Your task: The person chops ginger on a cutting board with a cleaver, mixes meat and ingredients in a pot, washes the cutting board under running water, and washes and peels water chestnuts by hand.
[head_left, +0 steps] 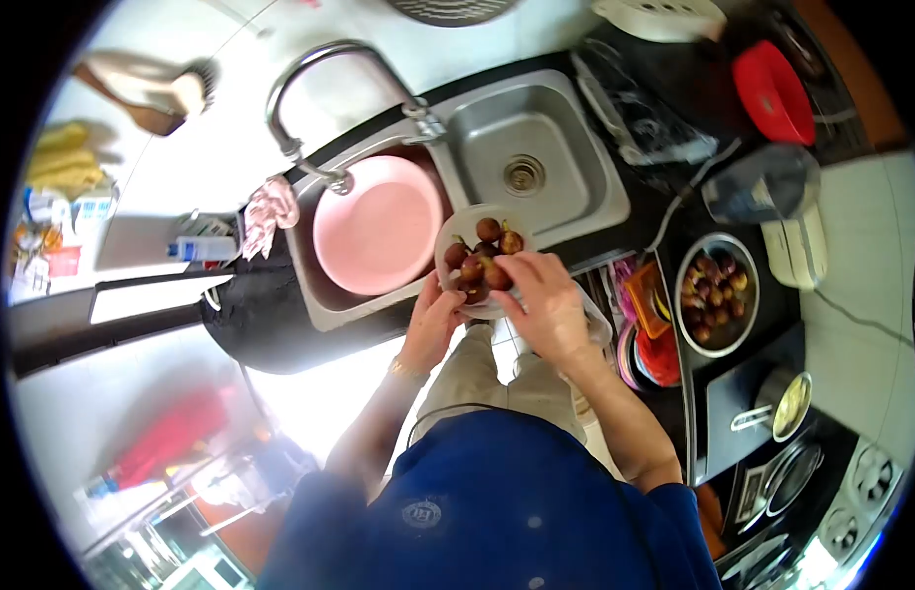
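Note:
My left hand (431,323) grips the rim of a pale, see-through plastic container (446,232), which is held up in front of my body at the sink's front edge. Several purplish-brown fruits that look like figs (489,230) lie inside it. Over the container's right side reaches my right hand (546,303), its bent fingers and thumb closed about one fig (497,276). To the left a round pink basin (377,224) sits in the left sink bowl.
A chrome faucet (344,49) arches over the basin. The right sink bowl (536,133) has a drain. On the right counter stand a metal bowl (718,344) of similar fruits and a pot (792,403). A pink cloth (271,211) hangs at the left.

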`<state>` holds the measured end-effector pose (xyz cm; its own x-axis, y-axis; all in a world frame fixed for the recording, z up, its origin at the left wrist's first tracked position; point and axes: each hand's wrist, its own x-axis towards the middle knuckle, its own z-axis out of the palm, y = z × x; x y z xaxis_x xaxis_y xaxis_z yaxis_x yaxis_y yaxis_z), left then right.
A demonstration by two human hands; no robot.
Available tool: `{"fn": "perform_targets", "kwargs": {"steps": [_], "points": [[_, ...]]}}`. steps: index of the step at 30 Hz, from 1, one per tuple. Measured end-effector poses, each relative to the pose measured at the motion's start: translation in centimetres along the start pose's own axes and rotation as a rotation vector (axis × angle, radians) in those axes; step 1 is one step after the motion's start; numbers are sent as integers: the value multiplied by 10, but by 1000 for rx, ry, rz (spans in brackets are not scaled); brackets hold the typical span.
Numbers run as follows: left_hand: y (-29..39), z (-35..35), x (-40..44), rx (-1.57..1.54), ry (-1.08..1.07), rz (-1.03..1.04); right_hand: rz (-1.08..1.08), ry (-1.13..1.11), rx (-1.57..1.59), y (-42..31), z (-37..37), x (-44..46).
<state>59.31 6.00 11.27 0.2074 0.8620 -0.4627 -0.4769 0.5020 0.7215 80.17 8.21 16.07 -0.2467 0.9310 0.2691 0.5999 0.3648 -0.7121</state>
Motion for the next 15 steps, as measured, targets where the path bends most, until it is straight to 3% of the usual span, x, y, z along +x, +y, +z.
{"fn": "perform_targets", "kwargs": {"steps": [4,6,7,9,10,12,15], "points": [[39,-66,-5,-49,234,77,-133,-130,-48,-20,73,54],[48,-116,-3,-29,289,77,-96,-115,144,-15,99,86],[52,-136,-2,-18,342,66,49,-165,275,-4,111,108],[58,-174,4,-2,379,72,9,-33,94,20,135,156],[62,-190,8,29,403,74,-130,14,-9,33,146,181],[72,-207,23,-54,425,99,-162,-72,-108,47,165,216],[71,-240,53,-9,433,141,-49,-192,-117,52,175,231]]}}
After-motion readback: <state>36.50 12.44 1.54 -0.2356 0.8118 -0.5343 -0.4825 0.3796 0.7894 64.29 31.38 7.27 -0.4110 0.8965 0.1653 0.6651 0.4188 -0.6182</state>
